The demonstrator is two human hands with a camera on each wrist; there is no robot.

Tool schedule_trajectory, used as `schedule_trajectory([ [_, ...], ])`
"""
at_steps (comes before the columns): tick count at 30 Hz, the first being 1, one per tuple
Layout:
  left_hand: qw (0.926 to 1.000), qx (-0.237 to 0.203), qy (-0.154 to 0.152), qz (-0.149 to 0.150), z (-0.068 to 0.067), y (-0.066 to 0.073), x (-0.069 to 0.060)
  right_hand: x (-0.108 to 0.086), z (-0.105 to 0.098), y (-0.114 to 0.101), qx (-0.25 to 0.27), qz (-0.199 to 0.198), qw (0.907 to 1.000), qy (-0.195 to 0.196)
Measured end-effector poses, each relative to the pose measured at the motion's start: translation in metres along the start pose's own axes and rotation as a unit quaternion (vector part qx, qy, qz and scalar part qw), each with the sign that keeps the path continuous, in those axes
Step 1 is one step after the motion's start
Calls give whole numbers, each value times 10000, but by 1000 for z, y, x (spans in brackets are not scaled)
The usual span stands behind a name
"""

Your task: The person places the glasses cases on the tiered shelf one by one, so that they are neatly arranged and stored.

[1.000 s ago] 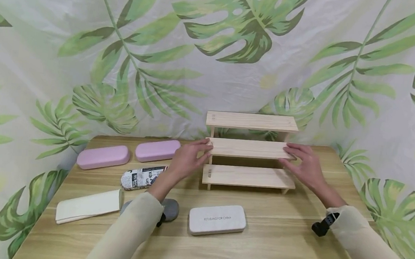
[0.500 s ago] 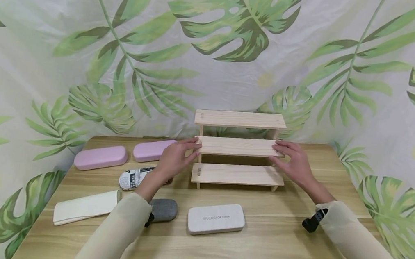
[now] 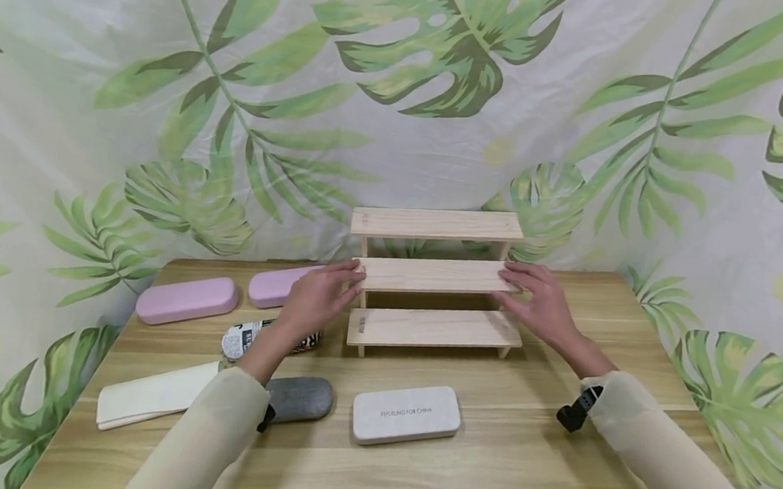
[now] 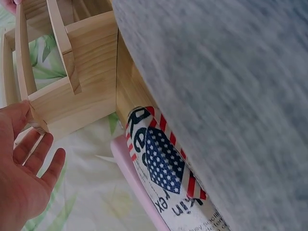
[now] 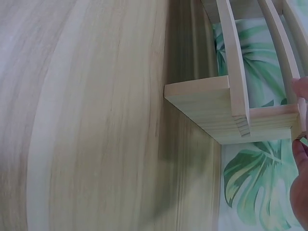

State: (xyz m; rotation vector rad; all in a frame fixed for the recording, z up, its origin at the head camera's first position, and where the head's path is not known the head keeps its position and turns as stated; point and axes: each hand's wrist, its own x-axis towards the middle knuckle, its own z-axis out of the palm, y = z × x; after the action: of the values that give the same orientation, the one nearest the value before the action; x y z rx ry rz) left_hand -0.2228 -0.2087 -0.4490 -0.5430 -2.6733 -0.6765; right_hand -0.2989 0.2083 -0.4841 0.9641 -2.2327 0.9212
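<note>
A three-step wooden display shelf stands upright on the table near the back. My left hand grips the left end of its middle board, thumb in front and fingers above and behind. In the left wrist view, that hand's fingertips curl at the board's end. My right hand pinches the same board's right end between thumb and fingers. The right wrist view shows only part of that hand, at its right edge. All three boards of the shelf are bare.
Left of the shelf lie two pink glasses cases, a newspaper-print case, a folded cream case and a dark grey case. A white case lies in front. A leaf-print cloth hangs behind the table.
Both hands have moved left together, and the shelf has slid left with them relative to the white case. The left forearm now covers more of the newspaper-print case. The cases stay put.
</note>
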Motion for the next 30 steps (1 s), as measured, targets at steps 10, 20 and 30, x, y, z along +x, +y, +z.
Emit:
schedule_trajectory([
  [10, 9999, -146, 74, -19, -4, -7, -4, 4, 8, -3, 25, 143, 9999, -28],
  [20, 9997, -211, 88, -84, -7, -10, -7, 11, 12, -7, 24, 262, 9996, -132],
  [30, 9995, -312, -53, -4, -9, -11, -8, 8, 8, -9, 70, 372, 9985, -399],
])
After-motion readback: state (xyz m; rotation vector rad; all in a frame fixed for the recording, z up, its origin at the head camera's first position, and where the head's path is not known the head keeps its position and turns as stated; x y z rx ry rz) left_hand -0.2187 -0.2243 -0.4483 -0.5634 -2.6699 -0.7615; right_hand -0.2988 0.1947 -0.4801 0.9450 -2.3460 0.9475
